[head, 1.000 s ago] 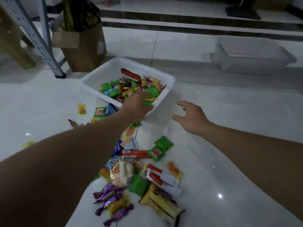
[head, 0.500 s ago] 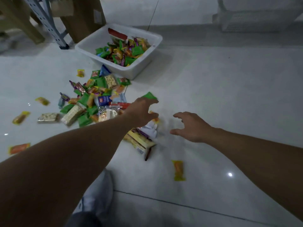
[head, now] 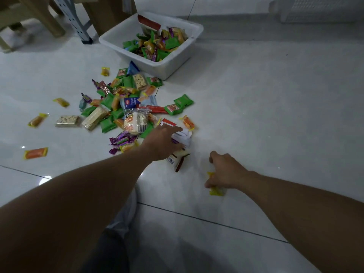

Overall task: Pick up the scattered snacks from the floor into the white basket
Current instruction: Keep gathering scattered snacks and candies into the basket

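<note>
Snacks point(head: 128, 107) heaped on floor point(head: 256, 115) just before white basket point(head: 173, 65), basket part-filled | my left hand point(head: 163, 143) curls onto white packet point(head: 184, 137) at heap's near edge | my right hand point(head: 226, 172) pinches yellow packet point(head: 216, 191), apart from heap | tip: I close fully on both before lifting, slick wrappers likely slip, then one trip.

— Can you read any wording on those wrappers?
— None. The clear packet point(head: 136, 123) has a barcode and blue and red print, all blurred. The blue packet point(head: 131, 102) bears a red label with unreadable white lettering. The cream box point(head: 173, 159) shows only a barcode
</note>
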Demonstrator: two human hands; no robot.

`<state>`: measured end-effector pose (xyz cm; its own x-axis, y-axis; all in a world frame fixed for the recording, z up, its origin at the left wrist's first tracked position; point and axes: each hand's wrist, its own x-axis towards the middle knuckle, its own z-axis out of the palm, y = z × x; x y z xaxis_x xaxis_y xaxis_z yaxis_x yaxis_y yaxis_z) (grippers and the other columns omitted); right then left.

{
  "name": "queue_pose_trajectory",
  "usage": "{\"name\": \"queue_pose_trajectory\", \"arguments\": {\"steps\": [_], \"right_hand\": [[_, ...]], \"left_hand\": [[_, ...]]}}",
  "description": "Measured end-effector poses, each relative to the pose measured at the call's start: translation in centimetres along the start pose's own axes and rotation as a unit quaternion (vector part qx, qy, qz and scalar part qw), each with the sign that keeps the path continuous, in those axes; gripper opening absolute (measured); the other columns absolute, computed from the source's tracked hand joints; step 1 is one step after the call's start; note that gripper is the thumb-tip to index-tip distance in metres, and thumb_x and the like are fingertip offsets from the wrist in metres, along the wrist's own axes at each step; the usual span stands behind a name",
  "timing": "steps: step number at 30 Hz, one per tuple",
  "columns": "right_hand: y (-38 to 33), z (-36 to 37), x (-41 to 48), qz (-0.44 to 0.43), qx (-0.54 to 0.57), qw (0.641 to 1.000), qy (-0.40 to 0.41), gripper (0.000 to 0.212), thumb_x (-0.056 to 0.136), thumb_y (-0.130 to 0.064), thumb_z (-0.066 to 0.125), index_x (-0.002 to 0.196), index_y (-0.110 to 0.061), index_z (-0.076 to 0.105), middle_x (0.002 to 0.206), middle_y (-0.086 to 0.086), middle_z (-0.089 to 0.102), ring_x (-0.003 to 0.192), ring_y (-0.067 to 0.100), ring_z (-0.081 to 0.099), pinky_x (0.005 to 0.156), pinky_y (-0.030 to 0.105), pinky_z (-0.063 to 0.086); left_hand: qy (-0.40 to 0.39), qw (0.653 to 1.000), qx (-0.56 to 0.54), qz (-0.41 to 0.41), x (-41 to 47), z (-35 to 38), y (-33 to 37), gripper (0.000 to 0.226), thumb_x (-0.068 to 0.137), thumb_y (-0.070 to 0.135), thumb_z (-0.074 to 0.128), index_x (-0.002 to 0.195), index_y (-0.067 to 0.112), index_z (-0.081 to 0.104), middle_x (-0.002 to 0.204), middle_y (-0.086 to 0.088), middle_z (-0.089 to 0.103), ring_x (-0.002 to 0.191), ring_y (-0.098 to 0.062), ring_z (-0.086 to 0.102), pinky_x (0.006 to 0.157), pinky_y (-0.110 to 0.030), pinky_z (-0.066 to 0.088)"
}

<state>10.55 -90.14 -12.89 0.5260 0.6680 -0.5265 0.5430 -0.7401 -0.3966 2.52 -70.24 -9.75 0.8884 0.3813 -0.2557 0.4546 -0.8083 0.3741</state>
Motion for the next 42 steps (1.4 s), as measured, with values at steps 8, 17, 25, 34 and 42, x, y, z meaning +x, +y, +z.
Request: {"name": "queue_pose_trajectory", "arguments": {"steps": [8, 17, 25, 34, 42], "right_hand": [[1.4, 0.3, 0.8, 0.034, 0.109, 0.992, 0.062, 0.060, 0.051, -0.025, 0.091, 0.096, -0.021, 0.051, 0.107, 0.008, 0.058, 0.092, 0.023, 0.059, 0.072, 0.030, 0.052], [1.7, -0.2, 1.1, 0.077, 0.165, 0.978, 0.105, 0.053, 0.047, -0.010, 0.090, 0.092, -0.016, 0.064, 0.104, 0.011, 0.062, 0.086, 0.023, 0.065, 0.072, 0.034, 0.058], [1.6, -1.9, 1.6, 0.068, 0.234, 0.952, 0.186, 0.035, 0.060, -0.015, 0.089, 0.091, -0.015, 0.073, 0.093, 0.008, 0.069, 0.082, 0.019, 0.066, 0.073, 0.028, 0.055], [-2.1, -8.6, 4.2, 0.081, 0.419, 0.860, 0.280, 0.030, 0.068, -0.003, 0.083, 0.092, -0.013, 0.069, 0.090, 0.006, 0.069, 0.074, 0.022, 0.069, 0.063, 0.034, 0.060], [-6.5, -14.4, 9.1, 0.085, 0.482, 0.822, 0.293, 0.030, 0.071, -0.004, 0.081, 0.095, -0.017, 0.068, 0.093, 0.001, 0.068, 0.080, 0.013, 0.065, 0.066, 0.022, 0.052]], "left_hand": [[-0.048, 0.997, 0.050, 0.037, -1.6, 0.0, -0.7, 0.071, 0.078, 0.039, 0.074, 0.140, 0.026, 0.043, 0.145, -0.002, 0.043, 0.134, -0.021, 0.035, 0.107, -0.033, 0.030], [-0.054, 0.959, 0.258, 0.106, -1.8, 1.7, -2.3, 0.073, 0.081, 0.035, 0.071, 0.144, 0.029, 0.034, 0.148, -0.001, 0.037, 0.139, -0.023, 0.028, 0.111, -0.040, 0.022], [0.045, 0.983, 0.171, 0.052, -0.3, 1.5, -0.6, 0.050, 0.089, 0.036, 0.060, 0.134, 0.025, 0.042, 0.126, -0.005, 0.052, 0.115, -0.028, 0.049, 0.096, -0.041, 0.037], [0.149, 0.988, 0.037, 0.027, 5.2, -4.6, 2.4, 0.049, 0.090, 0.043, 0.057, 0.134, 0.024, 0.044, 0.120, -0.008, 0.053, 0.110, -0.028, 0.050, 0.092, -0.047, 0.044], [0.201, 0.979, -0.013, 0.010, 10.6, -10.9, -0.1, 0.051, 0.088, 0.043, 0.061, 0.132, 0.023, 0.047, 0.119, -0.011, 0.052, 0.109, -0.034, 0.051, 0.088, -0.052, 0.046]]}}
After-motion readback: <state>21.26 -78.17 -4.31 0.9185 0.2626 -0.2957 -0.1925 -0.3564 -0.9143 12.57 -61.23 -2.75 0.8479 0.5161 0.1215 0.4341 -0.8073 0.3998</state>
